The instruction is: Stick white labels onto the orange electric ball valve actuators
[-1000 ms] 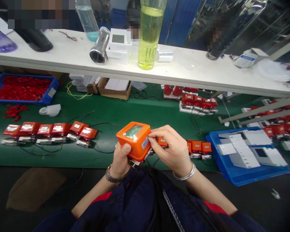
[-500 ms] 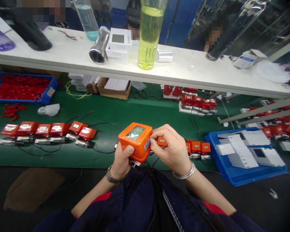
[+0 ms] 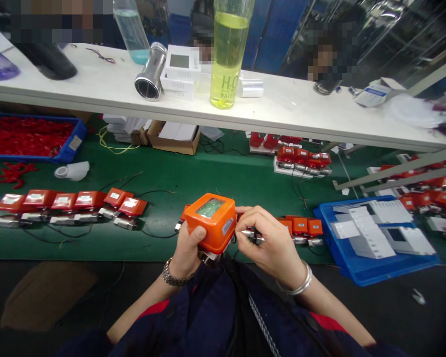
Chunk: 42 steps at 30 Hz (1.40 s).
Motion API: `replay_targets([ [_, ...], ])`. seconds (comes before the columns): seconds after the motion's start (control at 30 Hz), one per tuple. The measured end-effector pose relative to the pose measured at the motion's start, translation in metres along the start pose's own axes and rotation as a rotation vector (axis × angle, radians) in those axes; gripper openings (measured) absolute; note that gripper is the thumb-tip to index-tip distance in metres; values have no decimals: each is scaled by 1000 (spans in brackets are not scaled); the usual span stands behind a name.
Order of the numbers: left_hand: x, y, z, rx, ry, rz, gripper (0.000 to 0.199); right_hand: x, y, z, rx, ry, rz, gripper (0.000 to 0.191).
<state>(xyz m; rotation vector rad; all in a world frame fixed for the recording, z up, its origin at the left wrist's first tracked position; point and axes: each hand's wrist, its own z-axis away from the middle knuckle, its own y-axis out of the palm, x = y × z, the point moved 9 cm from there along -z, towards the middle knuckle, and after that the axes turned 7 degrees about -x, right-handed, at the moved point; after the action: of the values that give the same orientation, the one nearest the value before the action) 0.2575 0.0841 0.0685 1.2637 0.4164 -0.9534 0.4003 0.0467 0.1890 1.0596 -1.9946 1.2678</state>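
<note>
orange valve actuator box [image 3: 211, 221] sits gripped in the left hand [image 3: 187, 248] above the bench's [image 3: 208, 173] near edge, while the right hand's [image 3: 269, 238] fingers pinch its metal fitting [image 3: 247, 233].

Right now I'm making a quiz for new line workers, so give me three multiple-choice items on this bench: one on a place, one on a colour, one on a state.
1. Where does the tall bottle of yellow liquid stand?
A. on the white shelf
B. in the blue tray
C. on the green mat

2. What colour is the box that the hands hold?
A. white
B. orange
C. purple

3. How is the left hand?
A. flat on the mat
B. reaching into the tray
C. gripping the box

Answers: 1 A, it stands on the white shelf. 2 B, its casing is orange. 3 C, the thumb lies on the box's front while the right hand pinches its side.
</note>
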Motion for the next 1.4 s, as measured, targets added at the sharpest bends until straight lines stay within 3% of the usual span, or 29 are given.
replay_targets([
  [0.17, -4, -4, -1, -11, 35, -33, 74, -21, -3, 3, -78, 179, -139, 20],
  [0.27, -3, -4, 1, -6, 4, -23, 68, -28, 3, -1, -93, 214, -197, 26],
  [0.47, 1, -1, 3, 33, -60, -33, 70, -25, 6, -10, -94, 182, -221, 13],
  [0.63, -4, -5, 2, 22, 19, -39, 71, -10, 6, -10, -56, 49, -41, 7],
  [0.8, -6, -6, 4, 53, 66, -50, 74, 3, 5, -2, -119, -29, 4, 10],
  [1.0, -8, -4, 4, 50, 125, -82, 71, 4, 5, 6, -152, 35, -26, 15],
  [1.17, -4, -16, -4, -46, 117, -153, 63, -17, -1, 12, -177, 343, -271, 15],
  [1.27, -6, -26, -9, -117, 122, -172, 60, -26, -13, 14, -273, 412, -261, 11],
  [1.33, -7, -27, -11, -110, 112, -179, 61, -28, -12, 12, -254, 394, -188, 20],
  [1.4, -8, -24, -11, -94, 98, -182, 61, -30, 0, 9, -157, 368, -164, 38],
])
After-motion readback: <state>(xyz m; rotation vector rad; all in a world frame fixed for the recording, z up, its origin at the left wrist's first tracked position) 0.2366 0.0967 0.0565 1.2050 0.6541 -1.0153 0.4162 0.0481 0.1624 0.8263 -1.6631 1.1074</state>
